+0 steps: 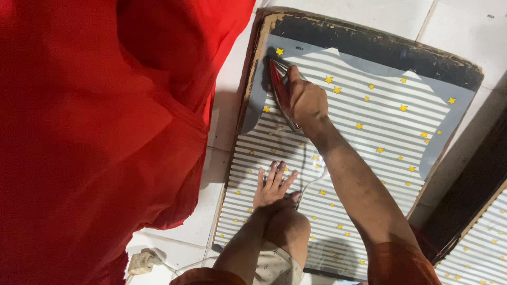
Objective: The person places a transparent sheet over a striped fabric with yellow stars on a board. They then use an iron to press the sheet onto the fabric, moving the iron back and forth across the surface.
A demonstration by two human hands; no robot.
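Note:
My right hand (305, 100) grips a red and silver iron (278, 87) at the far left corner of a grey and white striped cloth with yellow stars (380, 132). The cloth lies spread over a worn dark padded board (369, 45) on the tiled floor. Nearer to me, my left hand (272, 184) rests flat on the cloth with its fingers spread. The iron's white cord (311, 182) runs across the cloth beside that hand. My bent knee (289, 228) sits just below the left hand.
A large red fabric (95, 132) fills the left side, hanging over the white floor tiles (203, 221). A white plug socket with cable (141, 261) lies at the lower left. At the lower right are a dark board (470, 195) and another star-striped cloth (478, 248).

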